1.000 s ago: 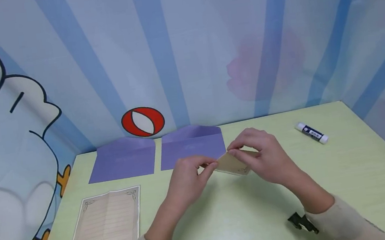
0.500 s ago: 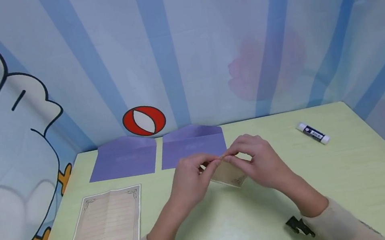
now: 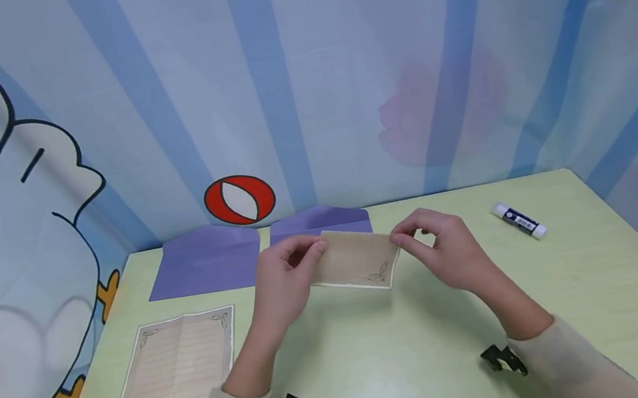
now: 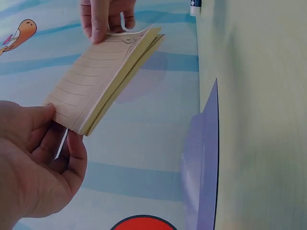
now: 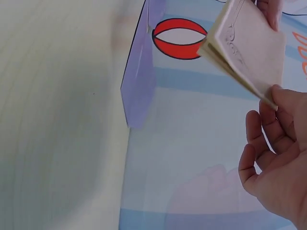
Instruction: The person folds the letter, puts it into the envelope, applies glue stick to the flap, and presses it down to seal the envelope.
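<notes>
Pale green table (image 3: 595,277), folded paper (image 3: 357,260) spread above it

Half a second ago the left hand (image 3: 283,283) and right hand (image 3: 449,250) met at its top edge; now they stand apart, the paper's face showing between them. Each pinches one end between thumb and fingers, the right's spare fingers loosely bent. Folding seems well along. Purple envelopes (image 3: 206,264) lie beyond.
</notes>
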`<state>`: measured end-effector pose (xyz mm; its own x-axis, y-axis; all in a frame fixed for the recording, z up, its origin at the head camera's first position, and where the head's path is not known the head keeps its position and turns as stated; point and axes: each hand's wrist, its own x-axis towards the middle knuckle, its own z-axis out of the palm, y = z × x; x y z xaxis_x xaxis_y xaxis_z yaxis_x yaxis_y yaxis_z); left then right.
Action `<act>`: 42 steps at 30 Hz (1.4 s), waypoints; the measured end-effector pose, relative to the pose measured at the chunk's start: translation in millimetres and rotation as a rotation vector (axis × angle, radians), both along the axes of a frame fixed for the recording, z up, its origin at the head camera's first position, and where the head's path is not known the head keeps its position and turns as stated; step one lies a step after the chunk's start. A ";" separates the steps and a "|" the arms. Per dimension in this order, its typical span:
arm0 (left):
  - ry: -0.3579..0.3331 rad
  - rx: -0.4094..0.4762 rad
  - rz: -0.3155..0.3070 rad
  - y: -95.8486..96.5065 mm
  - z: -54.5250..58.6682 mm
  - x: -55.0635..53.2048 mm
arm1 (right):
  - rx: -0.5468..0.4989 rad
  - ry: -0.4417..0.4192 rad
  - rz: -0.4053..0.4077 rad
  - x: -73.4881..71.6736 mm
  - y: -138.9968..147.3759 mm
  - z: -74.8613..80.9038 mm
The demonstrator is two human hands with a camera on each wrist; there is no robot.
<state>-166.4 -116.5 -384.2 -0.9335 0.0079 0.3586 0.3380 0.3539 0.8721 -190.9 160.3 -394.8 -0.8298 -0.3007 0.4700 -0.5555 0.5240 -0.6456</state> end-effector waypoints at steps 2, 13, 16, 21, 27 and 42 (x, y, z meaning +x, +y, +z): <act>-0.035 0.016 0.019 -1.5 -0.7 -2.4 | -0.017 -0.050 -0.026 -4.3 3.1 -3.7; -0.282 0.276 0.097 -5.1 -4.1 -11.9 | -0.306 -0.419 -0.041 -13.5 8.5 -6.4; -0.322 0.396 0.088 -4.4 -5.9 -13.6 | -0.380 -0.564 0.010 -12.1 3.5 -5.9; -0.377 0.540 0.001 1.1 -11.1 -12.5 | -0.453 -0.735 0.113 -5.8 -10.1 -9.8; -0.462 0.604 -0.122 15.3 -20.5 -6.8 | -0.552 -0.815 0.178 2.3 -26.0 -17.6; -0.525 0.514 -0.237 26.4 -27.9 -0.2 | -0.610 -0.723 -0.010 1.2 -26.4 -24.1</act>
